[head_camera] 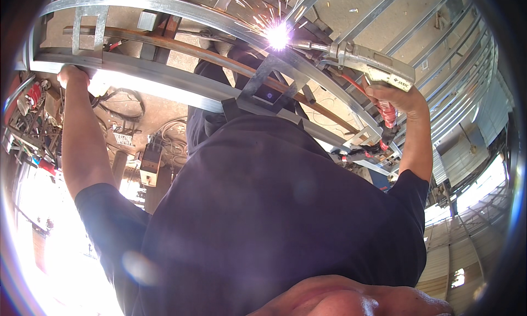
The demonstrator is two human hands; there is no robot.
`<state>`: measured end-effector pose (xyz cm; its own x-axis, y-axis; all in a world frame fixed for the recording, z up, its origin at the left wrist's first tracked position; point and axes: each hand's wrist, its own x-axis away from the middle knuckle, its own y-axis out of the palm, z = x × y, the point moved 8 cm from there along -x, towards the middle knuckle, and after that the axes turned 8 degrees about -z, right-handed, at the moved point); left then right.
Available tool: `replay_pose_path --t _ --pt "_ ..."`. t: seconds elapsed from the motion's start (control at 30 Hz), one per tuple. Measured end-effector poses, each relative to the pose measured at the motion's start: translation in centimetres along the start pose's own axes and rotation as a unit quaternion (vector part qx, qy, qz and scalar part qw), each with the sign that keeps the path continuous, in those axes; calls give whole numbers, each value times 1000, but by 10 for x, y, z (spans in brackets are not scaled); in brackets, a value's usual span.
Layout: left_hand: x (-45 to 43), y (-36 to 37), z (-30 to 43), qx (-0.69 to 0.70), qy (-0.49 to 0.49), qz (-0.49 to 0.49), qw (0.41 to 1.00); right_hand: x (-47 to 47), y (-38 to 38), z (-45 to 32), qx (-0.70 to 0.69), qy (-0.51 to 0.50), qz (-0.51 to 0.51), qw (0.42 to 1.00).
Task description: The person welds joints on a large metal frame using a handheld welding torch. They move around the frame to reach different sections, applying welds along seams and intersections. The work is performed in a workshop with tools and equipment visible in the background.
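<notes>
My right hand [397, 95] is wrapped around the handle of a grey JASIC welding gun [376, 62]. From the gun's nozzle, a white-violet arc [278, 36] throws sparks where it meets the far rail [164, 5] of a galvanised steel frame. A red and black wrapped cable [386, 114] hangs from the gun below my hand. Over at the left, my left hand [73, 75] grips the near rail [152, 71] of the same frame, its fingertips hidden. Flat cross-pieces [99, 32] join the two rails. Glare whitens part of the near rail.
A rusty steel bar [173, 42] runs between the rails. More galvanised bars [374, 13] spread across the right side. Below left, a box-shaped machine [151, 163] stands by coiled cables [171, 130]. Cluttered tools and scrap [37, 122] lie at the far left.
</notes>
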<state>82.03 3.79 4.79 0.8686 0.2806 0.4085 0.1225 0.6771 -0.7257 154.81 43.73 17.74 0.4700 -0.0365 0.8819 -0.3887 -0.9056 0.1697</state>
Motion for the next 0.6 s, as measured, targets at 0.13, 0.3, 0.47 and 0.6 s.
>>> replay_pose_path --t 0.13,0.3,0.47,0.6 --pt "32 3 13 5 6 -17 1000 7 -7 9 15 14 47 999" --pt "29 1 14 -17 3 3 1000 13 -4 7 -53 8 -12 999" --pt "39 6 -3 43 -40 -12 998 37 8 -38 -36 -79 27 996" --pt "73 0 8 125 -85 -17 988 13 68 -85 -51 -135 -54 988"
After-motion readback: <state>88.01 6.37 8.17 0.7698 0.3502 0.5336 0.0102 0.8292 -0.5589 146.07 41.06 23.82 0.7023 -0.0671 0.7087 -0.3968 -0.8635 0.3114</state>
